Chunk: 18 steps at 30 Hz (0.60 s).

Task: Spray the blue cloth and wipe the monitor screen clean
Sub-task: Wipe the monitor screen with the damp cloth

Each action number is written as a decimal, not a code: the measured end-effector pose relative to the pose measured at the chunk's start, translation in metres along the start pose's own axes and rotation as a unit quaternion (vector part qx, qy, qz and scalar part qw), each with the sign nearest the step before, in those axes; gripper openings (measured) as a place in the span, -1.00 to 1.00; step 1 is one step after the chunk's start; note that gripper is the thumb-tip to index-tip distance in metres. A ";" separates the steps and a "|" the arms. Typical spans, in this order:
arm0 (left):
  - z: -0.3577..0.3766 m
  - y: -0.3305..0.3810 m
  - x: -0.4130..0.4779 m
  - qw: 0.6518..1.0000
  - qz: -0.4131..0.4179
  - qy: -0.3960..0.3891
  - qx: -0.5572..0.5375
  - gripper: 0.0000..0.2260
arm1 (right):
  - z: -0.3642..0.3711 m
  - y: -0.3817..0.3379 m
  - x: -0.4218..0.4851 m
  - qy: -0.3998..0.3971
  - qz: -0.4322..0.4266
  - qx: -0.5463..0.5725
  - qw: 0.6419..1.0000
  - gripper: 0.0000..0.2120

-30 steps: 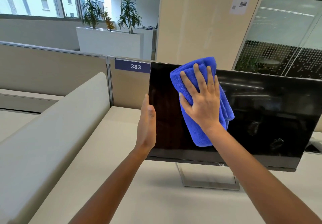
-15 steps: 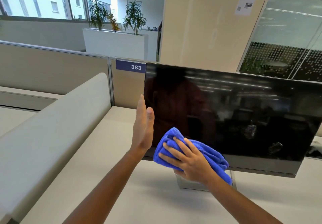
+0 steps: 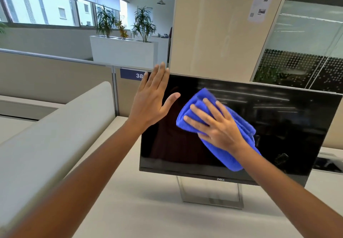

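Observation:
A black monitor with a dark, reflective screen stands on a silver stand on the desk. A folded blue cloth lies flat against the middle of the screen. My right hand presses it to the glass with straight, spread fingers. My left hand is raised at the monitor's upper left corner, fingers straight and together, thumb out, its fingertips above the top edge. Whether it touches the monitor I cannot tell. No spray bottle is in view.
The pale desk top runs under the monitor. A rounded beige partition rises to the left, and a divider with a blue number plate stands behind. A wide pillar is behind the monitor, a white planter farther back.
My right hand swept the cloth from the top of the screen down to its lower left edge, then back up to the middle. My left hand rose from the left edge to the upper left corner.

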<state>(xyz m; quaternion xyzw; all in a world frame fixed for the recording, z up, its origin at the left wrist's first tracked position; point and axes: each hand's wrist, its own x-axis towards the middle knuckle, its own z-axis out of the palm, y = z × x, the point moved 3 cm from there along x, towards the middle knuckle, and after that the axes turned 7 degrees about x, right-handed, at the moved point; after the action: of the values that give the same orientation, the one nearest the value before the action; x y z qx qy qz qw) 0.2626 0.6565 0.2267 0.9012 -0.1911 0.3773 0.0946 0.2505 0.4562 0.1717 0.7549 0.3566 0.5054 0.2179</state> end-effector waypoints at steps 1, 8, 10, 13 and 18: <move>0.001 0.004 0.005 1.000 0.012 -0.003 0.011 -0.40 | -0.003 0.011 0.008 0.016 0.017 -0.013 1.000 -0.53; 0.017 0.027 0.024 0.998 0.044 -0.027 0.032 -0.32 | -0.012 0.064 0.034 0.040 0.229 0.034 0.972 -0.52; 0.018 0.030 0.024 0.999 0.034 -0.021 0.027 -0.24 | -0.009 0.056 0.031 0.052 0.240 0.067 0.967 -0.52; 0.020 0.031 0.023 0.998 0.039 -0.010 0.046 -0.21 | -0.004 0.042 0.024 0.062 0.242 0.067 0.966 -0.53; 0.024 0.032 0.022 0.998 0.032 -0.003 0.049 -0.17 | 0.005 0.010 0.003 0.068 0.226 0.086 0.968 -0.53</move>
<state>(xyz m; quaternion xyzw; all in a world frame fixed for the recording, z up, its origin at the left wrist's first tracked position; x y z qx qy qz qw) 0.2790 0.6143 0.2263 0.8995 -0.2012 0.3861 0.0372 0.2592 0.4517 0.1782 0.7957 0.2330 0.5591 0.0073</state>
